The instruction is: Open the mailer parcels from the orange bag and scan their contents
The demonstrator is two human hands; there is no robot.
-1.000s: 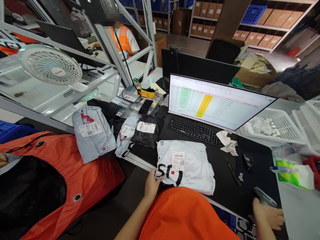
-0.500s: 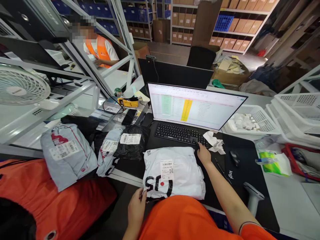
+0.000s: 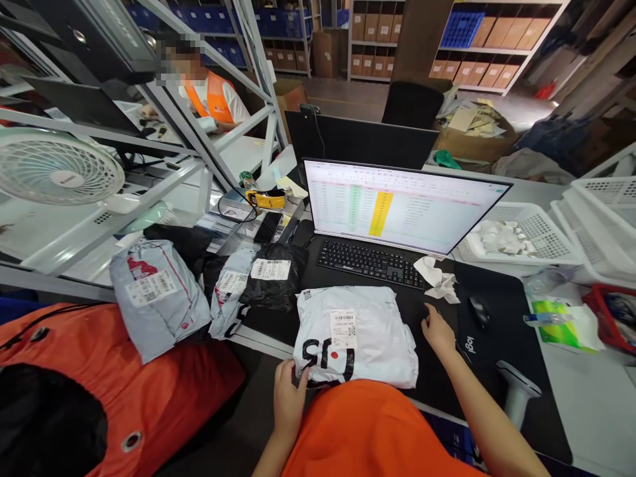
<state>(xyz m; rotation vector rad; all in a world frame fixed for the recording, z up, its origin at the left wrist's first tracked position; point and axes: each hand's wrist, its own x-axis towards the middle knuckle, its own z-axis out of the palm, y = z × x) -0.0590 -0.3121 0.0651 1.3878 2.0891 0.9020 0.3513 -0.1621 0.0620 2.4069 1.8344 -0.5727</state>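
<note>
A white plastic mailer parcel with a printed label and large black lettering lies flat on the desk before me. At its lower left corner, my left hand is closed on the edge between thumb and fingers. My right hand is over the black desk mat, right of the parcel and apart from it. Its fingers are loosely bent and look open, with nothing visible in them. A thin dark pen shows partly beside that wrist. Beyond the parcel is a black keyboard, below a lit monitor showing a spreadsheet.
Left are a grey parcel, a smaller grey parcel and a black parcel. Crumpled paper, a mouse and a scanner are at right. A white basket stands behind. A co-worker sits across.
My right hand has left the keyboard's right end and come back toward me onto the mat, covering much of the pen. My left hand stays at the parcel's corner. The view has shifted slightly.
</note>
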